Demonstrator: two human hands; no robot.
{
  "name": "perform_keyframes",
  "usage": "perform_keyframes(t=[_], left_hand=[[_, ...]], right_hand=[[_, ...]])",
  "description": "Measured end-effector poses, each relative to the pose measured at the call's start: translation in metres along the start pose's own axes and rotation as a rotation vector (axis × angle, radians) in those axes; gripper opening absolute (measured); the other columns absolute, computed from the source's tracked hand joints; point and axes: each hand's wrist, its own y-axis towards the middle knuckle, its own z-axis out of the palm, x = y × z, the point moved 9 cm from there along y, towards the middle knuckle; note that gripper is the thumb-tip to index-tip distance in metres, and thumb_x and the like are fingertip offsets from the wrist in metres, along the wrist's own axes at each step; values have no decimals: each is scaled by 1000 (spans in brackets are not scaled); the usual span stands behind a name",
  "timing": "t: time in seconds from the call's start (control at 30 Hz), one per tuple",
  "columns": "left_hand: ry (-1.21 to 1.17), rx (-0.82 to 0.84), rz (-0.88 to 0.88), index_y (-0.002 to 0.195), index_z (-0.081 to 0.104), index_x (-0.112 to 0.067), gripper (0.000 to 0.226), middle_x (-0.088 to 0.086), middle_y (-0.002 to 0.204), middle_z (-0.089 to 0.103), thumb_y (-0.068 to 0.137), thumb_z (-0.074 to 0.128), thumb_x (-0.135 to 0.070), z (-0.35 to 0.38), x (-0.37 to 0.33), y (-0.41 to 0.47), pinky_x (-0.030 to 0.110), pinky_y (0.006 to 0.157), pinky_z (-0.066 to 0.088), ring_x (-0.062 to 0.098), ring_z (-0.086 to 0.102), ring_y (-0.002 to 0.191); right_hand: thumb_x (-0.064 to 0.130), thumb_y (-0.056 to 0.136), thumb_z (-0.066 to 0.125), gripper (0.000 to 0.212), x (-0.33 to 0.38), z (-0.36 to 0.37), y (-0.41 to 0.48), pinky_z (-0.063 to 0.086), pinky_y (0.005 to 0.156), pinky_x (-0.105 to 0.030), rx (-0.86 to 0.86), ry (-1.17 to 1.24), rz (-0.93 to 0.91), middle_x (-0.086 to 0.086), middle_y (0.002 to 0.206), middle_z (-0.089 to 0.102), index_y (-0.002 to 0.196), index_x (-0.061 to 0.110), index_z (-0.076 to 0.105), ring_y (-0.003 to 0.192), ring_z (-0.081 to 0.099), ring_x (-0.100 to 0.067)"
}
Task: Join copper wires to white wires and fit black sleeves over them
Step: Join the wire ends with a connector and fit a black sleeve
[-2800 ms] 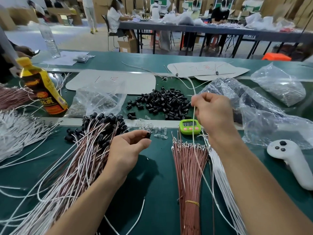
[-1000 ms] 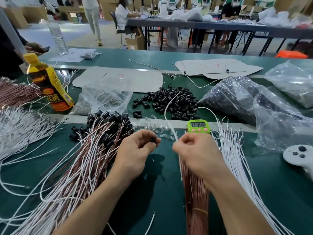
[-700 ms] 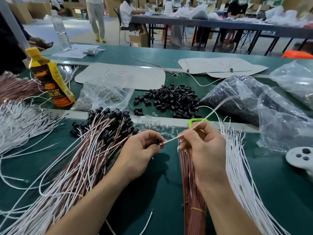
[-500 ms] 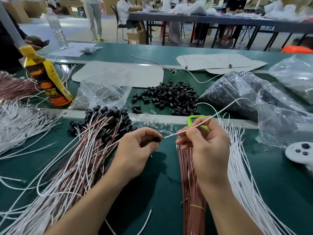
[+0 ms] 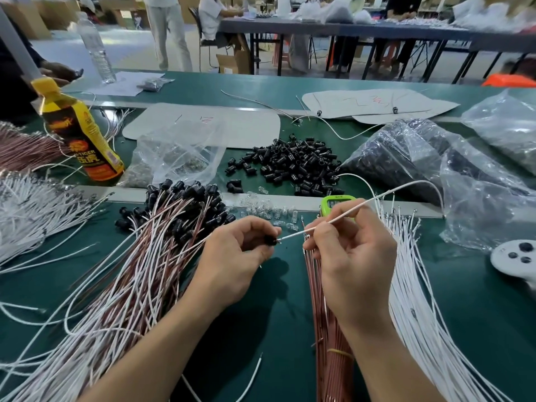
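Fingers (image 5: 262, 227) of the left hand (image 5: 232, 262) pinch a black sleeve (image 5: 270, 240) steady above the counter (image 5: 275, 329), so the right hand (image 5: 356, 262), clamped on a white wire (image 5: 348, 211), can feed its tip in from three o'clock.

Hands two: left hand (image 5: 232, 256), right hand (image 5: 353, 256). Held: white wire (image 5: 342, 214) one, black sleeve (image 5: 270, 240) one. Drink bottle (image 5: 81, 140), water bottle (image 5: 97, 50), green timer (image 5: 336, 203), white controller (image 5: 513, 258): one each. Large plastic bags (image 5: 177, 158) (image 5: 420, 158) (image 5: 504, 132) three.
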Motion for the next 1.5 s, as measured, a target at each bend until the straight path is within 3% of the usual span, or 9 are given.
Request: perform_keyframes(t=[0.17,0.27,0.4,0.53,0.7,0.83,1.0,1.33,1.5], left_hand=[[109,-49,35,80,72,-27,36,-17,100,78,77,81,8,-6,-5,-2,16,87,55,1,72,99],[151,-72,40,81,72,-33,36,-23,102,76,77,83,1,-10,-7,-3,24,91,54,-3,69,103],[102,-68,25,83,74,-32,37,-17,103,77,78,81,5,-9,-6,-1,30,94,55,2,71,103],[9,-32,4,85,75,-27,40,-11,104,79,79,76,13,-4,-2,0,26,94,56,7,73,103],[-22,-21,11,84,77,-27,40,-8,102,79,80,75,13,-3,-1,0,18,86,55,7,74,98],[-36,-44,-1,84,78,-31,42,-3,94,80,80,76,11,-5,0,0,20,78,57,8,73,85],[-98,-85,-12,85,79,-23,36,2,83,79,78,78,12,-8,-1,0,15,68,54,8,72,75],[42,-115,57,83,82,-30,38,-4,81,79,70,87,5,-12,-14,-6,20,73,58,12,76,78],[112,-150,117,86,81,-36,37,-12,81,78,65,94,-9,-14,-22,-10,13,73,54,4,72,76]], right_hand=[[25,89,62,7,1,3,-2,57,58,-53,28,-64,-36,-1,74,69,86,32,59,61,68,-25],[25,89,62,6,1,2,-3,55,58,-55,24,-69,-30,-2,73,68,86,30,59,61,67,-27],[24,89,62,8,2,2,-3,56,59,-54,23,-74,-35,-1,75,69,87,31,60,63,68,-25],[22,89,63,11,4,4,-5,58,61,-49,33,-98,-64,3,78,70,87,33,59,66,71,-24],[20,90,65,9,4,-2,-3,60,63,-41,-21,-143,-83,8,80,72,88,29,61,70,74,-17],[23,89,65,7,1,-1,-4,59,61,-48,-14,-130,-53,6,79,72,84,25,60,69,73,-19],[28,86,64,8,-4,2,-5,59,61,-54,-13,-84,18,5,80,73,80,25,59,67,74,-21],[15,80,70,8,-25,20,-8,60,65,-47,131,-54,197,2,73,73,75,22,69,68,72,-18],[22,74,76,17,-46,37,-15,60,69,-27,291,50,419,5,80,78,90,31,75,74,75,-11]])
